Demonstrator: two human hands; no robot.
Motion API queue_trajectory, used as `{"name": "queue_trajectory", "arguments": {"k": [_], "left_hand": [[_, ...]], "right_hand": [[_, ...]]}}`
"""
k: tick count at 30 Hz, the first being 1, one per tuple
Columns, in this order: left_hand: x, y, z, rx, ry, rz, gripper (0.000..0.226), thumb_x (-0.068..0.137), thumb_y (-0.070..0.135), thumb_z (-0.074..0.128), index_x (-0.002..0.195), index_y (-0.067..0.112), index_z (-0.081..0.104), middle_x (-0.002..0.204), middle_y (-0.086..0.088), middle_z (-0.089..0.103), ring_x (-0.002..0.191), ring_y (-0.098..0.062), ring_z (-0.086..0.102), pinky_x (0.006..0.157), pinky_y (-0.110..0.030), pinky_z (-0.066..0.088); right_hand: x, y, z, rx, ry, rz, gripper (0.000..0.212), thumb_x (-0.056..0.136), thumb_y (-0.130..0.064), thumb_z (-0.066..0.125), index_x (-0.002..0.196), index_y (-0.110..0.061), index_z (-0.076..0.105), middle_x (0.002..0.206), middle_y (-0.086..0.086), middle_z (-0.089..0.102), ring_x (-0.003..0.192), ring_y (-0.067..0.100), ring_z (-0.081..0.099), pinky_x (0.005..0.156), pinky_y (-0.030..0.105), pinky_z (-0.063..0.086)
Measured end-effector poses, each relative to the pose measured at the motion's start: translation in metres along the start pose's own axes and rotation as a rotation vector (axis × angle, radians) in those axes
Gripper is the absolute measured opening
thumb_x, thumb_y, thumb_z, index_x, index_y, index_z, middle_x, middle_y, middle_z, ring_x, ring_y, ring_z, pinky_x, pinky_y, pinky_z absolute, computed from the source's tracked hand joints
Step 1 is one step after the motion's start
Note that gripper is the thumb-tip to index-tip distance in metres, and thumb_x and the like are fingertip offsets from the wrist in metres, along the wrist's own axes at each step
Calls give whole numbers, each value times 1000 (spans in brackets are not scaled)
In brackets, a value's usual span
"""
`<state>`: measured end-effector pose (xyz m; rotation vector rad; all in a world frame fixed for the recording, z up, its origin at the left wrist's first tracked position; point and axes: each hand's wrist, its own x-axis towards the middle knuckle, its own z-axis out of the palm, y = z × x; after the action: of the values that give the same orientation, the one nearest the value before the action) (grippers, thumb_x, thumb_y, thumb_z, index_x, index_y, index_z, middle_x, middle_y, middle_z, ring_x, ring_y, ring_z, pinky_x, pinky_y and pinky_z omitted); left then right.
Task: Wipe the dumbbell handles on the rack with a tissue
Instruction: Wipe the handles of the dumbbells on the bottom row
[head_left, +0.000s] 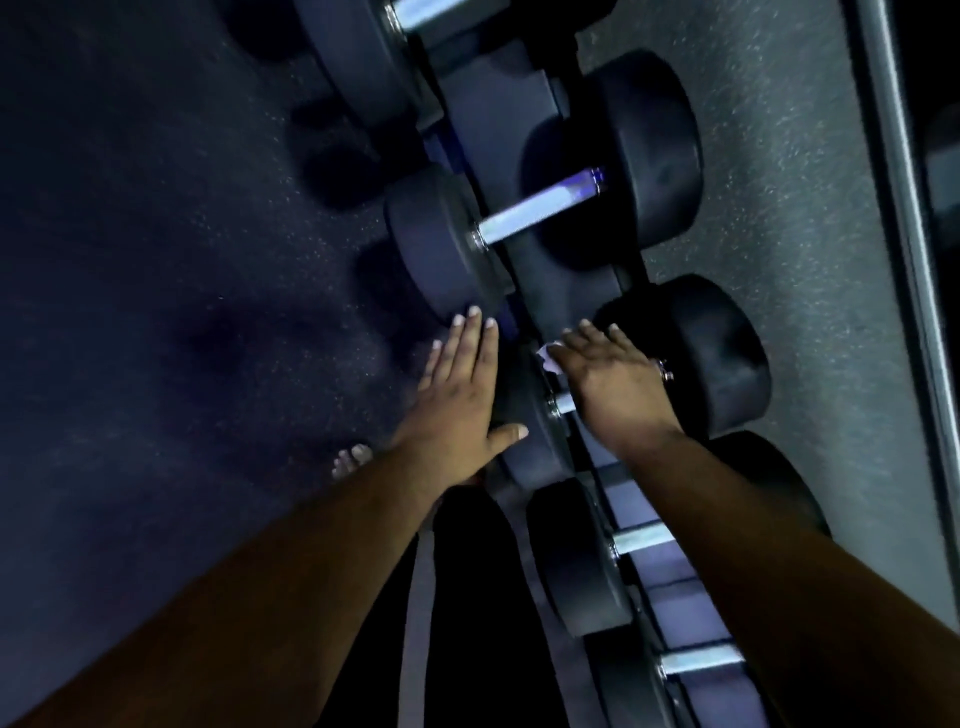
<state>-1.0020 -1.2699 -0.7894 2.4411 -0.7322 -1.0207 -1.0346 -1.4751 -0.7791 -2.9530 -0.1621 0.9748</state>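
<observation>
The right hand (613, 384) lies palm down over the handle (563, 402) of a dumbbell on the rack (498, 130), its fingers stretched toward the far side and closed over the bar, so that only a short shiny stub of the handle shows at the left edge of the hand. A small white scrap of tissue (548, 358) pokes out from under the thumb side of that grip, just left of the hand and just above the bare stub; the rest of it is hidden under the palm, so the grip seems to be pressing the tissue onto the bar, though the blur and dim light make the hold hard to read. A ring (665, 370) sits on the right edge of this hand. The left hand (462, 395) rests flat, fingers straight and close together, on the dumbbell's left weight (530, 415), thumb spread to the right across its face. Farther along the rack lies another dumbbell with a bright handle (540, 208) between two dark weights, and nearer ones show short bare handles (644, 538). Bare toes (353, 460) stand on the dark speckled floor (156, 260) to the left, near the left wrist.
</observation>
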Motion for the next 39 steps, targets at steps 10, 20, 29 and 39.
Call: {"name": "queue_trajectory", "arguments": {"k": [10, 20, 29, 39], "left_hand": [[2, 51, 55, -81, -114, -159, 152, 65, 66, 82, 154, 4, -24, 164, -15, -28, 151, -30, -27, 122, -42, -13], [14, 52, 55, 121, -51, -133, 165, 46, 77, 83, 156, 1, -14, 166, -25, -4, 155, -36, -2, 126, -42, 0], [15, 48, 50, 30, -94, -125, 159, 49, 72, 87, 159, 8, -9, 166, -20, -10, 155, -33, -9, 124, -41, -6], [18, 49, 42, 8, -184, -149, 157, 56, 68, 87, 157, 11, -18, 165, -19, -20, 154, -33, -16, 125, -42, -7]], "right_hand": [[-33, 6, 75, -202, -173, -32, 65, 96, -24, 21, 159, -14, 13, 165, 5, 19, 154, 23, 10, 124, 49, 3], [1, 16, 61, -192, -172, -65, 61, 88, -44, 17, 121, -16, 61, 115, 9, 67, 112, 31, 58, 113, 46, 29], [-15, 28, 72, -180, 15, -95, 37, 93, -34, 40, 110, -12, 64, 105, 15, 68, 102, 34, 60, 96, 43, 42], [-65, 55, 95, -219, 101, 8, 64, 103, -40, 34, 158, -12, 17, 162, 15, 25, 151, 31, 18, 122, 51, 10]]}}
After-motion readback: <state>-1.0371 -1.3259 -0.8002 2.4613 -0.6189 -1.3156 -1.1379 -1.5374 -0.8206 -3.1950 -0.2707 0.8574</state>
